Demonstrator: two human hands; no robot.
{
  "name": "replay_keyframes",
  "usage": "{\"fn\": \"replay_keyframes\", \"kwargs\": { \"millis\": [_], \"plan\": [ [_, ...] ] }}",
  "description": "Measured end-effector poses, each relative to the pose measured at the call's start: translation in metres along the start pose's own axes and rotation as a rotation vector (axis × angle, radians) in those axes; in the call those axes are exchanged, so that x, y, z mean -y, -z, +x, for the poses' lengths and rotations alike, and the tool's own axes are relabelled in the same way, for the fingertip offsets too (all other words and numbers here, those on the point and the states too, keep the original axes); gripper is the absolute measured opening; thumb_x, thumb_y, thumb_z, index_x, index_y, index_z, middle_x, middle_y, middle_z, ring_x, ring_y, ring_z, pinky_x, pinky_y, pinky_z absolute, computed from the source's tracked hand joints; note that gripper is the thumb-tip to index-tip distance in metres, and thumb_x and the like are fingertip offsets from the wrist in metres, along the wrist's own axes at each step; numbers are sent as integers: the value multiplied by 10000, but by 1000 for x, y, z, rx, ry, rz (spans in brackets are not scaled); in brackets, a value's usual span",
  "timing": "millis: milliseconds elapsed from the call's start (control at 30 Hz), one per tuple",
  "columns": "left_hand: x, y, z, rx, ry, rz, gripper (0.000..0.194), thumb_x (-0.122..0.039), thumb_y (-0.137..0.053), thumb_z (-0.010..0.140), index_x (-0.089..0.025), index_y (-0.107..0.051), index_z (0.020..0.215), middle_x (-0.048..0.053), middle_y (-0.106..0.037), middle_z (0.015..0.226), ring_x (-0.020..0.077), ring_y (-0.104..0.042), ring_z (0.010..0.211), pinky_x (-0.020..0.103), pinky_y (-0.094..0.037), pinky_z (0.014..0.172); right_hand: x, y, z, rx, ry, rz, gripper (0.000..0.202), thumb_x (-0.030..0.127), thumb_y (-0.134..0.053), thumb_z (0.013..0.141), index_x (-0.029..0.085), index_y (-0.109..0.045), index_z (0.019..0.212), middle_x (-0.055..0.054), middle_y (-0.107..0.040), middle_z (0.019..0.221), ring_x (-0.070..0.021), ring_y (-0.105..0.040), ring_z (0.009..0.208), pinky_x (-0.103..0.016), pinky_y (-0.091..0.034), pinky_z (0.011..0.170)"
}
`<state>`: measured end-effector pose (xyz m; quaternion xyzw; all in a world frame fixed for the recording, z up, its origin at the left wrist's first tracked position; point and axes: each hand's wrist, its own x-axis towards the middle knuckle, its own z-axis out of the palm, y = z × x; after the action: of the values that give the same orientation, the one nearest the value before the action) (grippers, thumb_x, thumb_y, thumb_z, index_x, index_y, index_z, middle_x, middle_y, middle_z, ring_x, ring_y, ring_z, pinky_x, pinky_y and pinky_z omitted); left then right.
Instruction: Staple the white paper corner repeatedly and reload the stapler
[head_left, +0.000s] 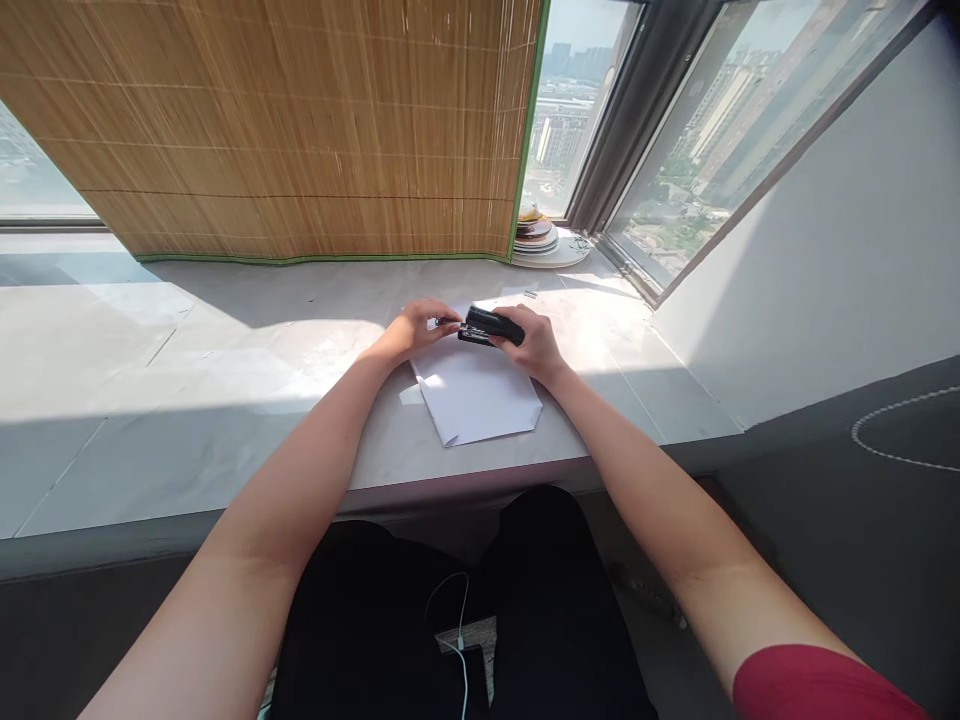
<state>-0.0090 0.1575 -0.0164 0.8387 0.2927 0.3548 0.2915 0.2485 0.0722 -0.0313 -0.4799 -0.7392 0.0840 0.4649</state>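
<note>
A black stapler (491, 324) is held above white paper (480, 395) on the pale windowsill. My right hand (536, 345) wraps round its right end. The stapler's left end points toward my left hand (420, 328), whose fingers pinch a small dark piece at the stapler's open end; whether that piece is part of the stapler cannot be made out. The paper lies beneath both hands, with its near left corner slightly curled.
Stacked plates (544, 245) stand by the window corner at the back. A bamboo blind (300, 130) hangs behind the sill (247, 385). Small bits lie behind the stapler. A white cable (463, 660) runs over my lap, below the sill's front edge.
</note>
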Motion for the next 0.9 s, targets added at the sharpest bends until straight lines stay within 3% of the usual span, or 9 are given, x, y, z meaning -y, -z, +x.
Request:
{"fn": "replay_keyframes", "kwargs": {
  "millis": [200, 367, 500, 700, 833, 900],
  "plan": [
    [-5, 11, -7, -41, 15, -48, 196, -400, -781, 940, -276, -875, 1060, 79, -827, 1070, 251, -734, 1030, 410, -552, 963, -7, 7, 1, -30, -46, 48, 388, 354, -772, 820, 216, -787, 1183, -91, -782, 1117, -282, -724, 1031, -486, -589, 1002],
    [-17, 18, -14, 8, 98, -166, 340, -460, -859, 882, -268, -868, 1162, 90, -837, 1116, 284, -749, 1071, 448, -555, 990, -8, 14, 1, -18, -75, 181, 380, 377, -848, 803, 225, -820, 1151, -74, -769, 1012, -265, -713, 944, -472, -609, 915],
    [-22, 13, -11, 95, -31, -173, 592, -459, -979, 744, -278, -814, 1283, 87, -830, 1145, 271, -737, 1074, 450, -553, 1000, 0, 13, 1, 112, 7, 323, 338, 378, -883, 789, 259, -853, 1104, -46, -757, 971, -225, -691, 871, -415, -593, 819],
    [-12, -2, -2, 132, -249, -80, 550, -533, -980, 734, -266, -813, 1185, 94, -803, 1142, 230, -706, 981, 400, -566, 926, 9, 7, -2, 158, 54, 342, 342, 421, -916, 764, 313, -861, 1084, -23, -780, 947, -216, -678, 858, -403, -583, 800],
    [-7, 2, -2, 207, -282, -52, 631, -571, -975, 721, -262, -796, 1241, 104, -787, 1183, 246, -693, 1026, 404, -569, 954, 10, 4, -3, 180, 49, 275, 318, 431, -923, 758, 328, -865, 1053, -25, -770, 919, -235, -673, 927, -412, -583, 846],
    [-5, 6, -2, 174, -241, -26, 628, -562, -979, 713, -258, -794, 1230, 101, -782, 1195, 253, -692, 1061, 405, -565, 970, 9, 4, -2, 134, 9, 251, 336, 443, -920, 746, 315, -861, 1051, -27, -760, 930, -226, -673, 887, -409, -585, 830]
  ]
}}
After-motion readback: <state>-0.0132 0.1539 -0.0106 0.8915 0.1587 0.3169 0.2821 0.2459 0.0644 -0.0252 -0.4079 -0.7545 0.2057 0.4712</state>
